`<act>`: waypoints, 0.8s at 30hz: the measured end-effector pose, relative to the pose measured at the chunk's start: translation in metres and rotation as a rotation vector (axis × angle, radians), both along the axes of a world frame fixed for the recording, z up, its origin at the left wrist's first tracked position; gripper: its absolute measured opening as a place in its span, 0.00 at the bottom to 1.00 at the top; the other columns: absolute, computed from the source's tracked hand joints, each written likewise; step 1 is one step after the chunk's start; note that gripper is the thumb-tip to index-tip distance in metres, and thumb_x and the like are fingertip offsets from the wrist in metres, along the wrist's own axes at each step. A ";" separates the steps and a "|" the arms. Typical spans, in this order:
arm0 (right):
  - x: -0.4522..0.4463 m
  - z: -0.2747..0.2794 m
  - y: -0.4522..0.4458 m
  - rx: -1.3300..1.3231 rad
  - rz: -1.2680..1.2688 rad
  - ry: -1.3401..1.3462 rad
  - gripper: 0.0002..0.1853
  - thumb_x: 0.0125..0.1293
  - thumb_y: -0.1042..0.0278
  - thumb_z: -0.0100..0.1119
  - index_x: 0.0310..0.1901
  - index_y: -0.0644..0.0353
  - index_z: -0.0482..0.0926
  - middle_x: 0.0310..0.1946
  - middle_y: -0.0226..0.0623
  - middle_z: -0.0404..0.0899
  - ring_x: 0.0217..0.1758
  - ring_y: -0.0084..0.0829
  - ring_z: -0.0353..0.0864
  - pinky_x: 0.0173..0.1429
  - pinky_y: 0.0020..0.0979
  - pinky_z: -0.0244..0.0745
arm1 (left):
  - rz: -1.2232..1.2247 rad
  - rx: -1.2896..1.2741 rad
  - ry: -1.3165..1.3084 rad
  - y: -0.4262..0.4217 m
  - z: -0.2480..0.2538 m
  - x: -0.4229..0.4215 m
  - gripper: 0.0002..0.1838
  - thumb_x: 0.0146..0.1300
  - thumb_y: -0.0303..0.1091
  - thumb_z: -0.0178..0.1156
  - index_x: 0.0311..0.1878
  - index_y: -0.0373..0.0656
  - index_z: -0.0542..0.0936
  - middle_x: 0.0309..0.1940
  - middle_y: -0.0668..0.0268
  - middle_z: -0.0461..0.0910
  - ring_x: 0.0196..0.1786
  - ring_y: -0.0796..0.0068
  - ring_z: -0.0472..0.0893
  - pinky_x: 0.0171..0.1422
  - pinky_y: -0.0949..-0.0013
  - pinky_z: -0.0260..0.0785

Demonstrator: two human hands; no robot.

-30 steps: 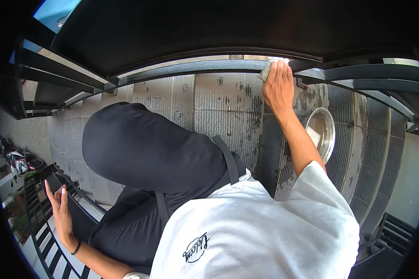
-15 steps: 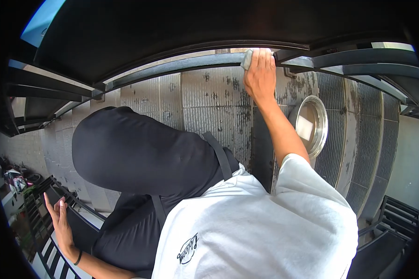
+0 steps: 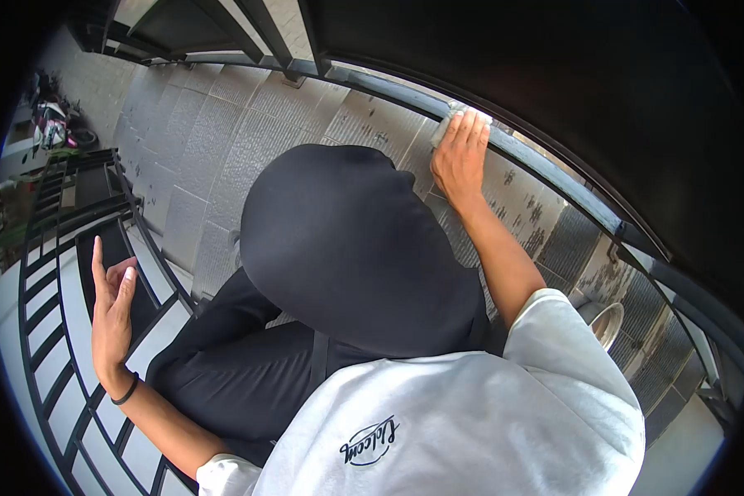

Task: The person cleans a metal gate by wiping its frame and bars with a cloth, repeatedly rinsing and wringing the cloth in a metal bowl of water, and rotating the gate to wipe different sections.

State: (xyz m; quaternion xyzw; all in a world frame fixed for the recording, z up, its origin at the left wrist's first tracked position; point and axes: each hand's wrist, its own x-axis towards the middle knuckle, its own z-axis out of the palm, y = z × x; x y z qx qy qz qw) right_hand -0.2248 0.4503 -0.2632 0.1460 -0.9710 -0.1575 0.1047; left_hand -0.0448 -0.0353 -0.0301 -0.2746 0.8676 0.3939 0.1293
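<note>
My right hand presses a pale, damp-looking cloth onto the dark metal bottom rail of a gate. The fingers lie over the cloth and hide part of it. A wet sheen shows along the rail on both sides of the hand. My left hand, with a black band at the wrist, is raised beside a black slatted railing. Its index finger points up, the thumb stands apart, the other fingers are partly bent, and nothing is in it.
A metal basin stands on the tiled floor, partly hidden by my right sleeve. The dark gate panel rises beyond the rail. The black railing runs along the left. A parked motorbike is farther off.
The view has turned, so the rail now slopes down to the right and the basin sits lower, behind my sleeve. My right hand keeps the cloth on the rail, farther from its corner bracket.
</note>
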 end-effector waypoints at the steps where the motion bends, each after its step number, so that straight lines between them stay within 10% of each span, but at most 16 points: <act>1: -0.011 -0.013 -0.018 -0.003 0.027 -0.011 0.28 0.69 0.66 0.43 0.65 0.80 0.68 0.66 0.64 0.67 0.72 0.59 0.64 0.78 0.53 0.53 | 0.017 -0.018 -0.035 -0.002 -0.001 0.002 0.37 0.78 0.41 0.52 0.82 0.51 0.46 0.55 0.52 0.78 0.56 0.68 0.74 0.70 0.62 0.61; 13: -0.102 -0.122 -0.190 0.138 0.309 -0.160 0.30 0.72 0.63 0.40 0.69 0.79 0.65 0.69 0.64 0.65 0.75 0.60 0.61 0.79 0.56 0.49 | 0.149 -0.005 -0.158 0.013 -0.001 -0.012 0.44 0.71 0.45 0.60 0.82 0.54 0.47 0.57 0.51 0.79 0.58 0.59 0.79 0.68 0.54 0.68; 24: -0.103 -0.140 -0.216 -0.326 0.144 -0.100 0.33 0.63 0.67 0.48 0.65 0.86 0.63 0.66 0.65 0.65 0.73 0.58 0.62 0.79 0.52 0.50 | 0.155 -0.029 -0.289 0.007 -0.018 0.004 0.46 0.68 0.44 0.62 0.82 0.55 0.47 0.57 0.48 0.80 0.58 0.53 0.80 0.64 0.51 0.72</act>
